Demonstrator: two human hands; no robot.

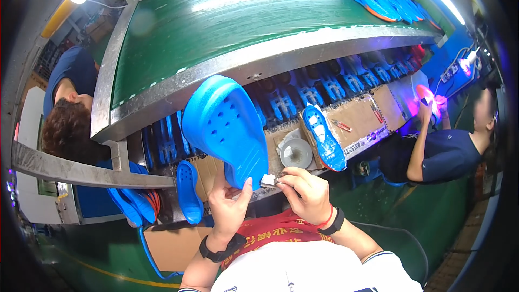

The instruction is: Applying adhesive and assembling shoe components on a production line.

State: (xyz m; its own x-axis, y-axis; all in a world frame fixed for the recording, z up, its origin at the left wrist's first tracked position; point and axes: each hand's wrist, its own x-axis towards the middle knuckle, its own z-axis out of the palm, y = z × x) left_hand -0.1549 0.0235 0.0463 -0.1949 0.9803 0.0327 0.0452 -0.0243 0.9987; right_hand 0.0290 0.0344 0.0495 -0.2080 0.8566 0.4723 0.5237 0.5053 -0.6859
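Note:
My left hand [230, 205] grips a large blue foam clog [224, 124] by its heel end, thumb pressed on the near edge. The clog is raised above the bench with its holed toe part pointing away from me. Between the closed fingertips of my right hand [306, 194] is a small brush-like piece with a white end [268, 180]. That end sits right beside the clog's heel; whether they touch I cannot tell. A grey-white bowl [295, 153] stands just beyond my right hand. Past it lies a blue sole with white patches [324, 138].
A metal-framed green conveyor belt [232, 27] crosses ahead, carrying blue soles [373, 2]. Beneath it runs a row of blue shoe parts [332, 89]. Red-handled tools [341, 125] lie on cardboard. More blue soles [189, 192] are at left. Co-workers [448, 154] are on both sides.

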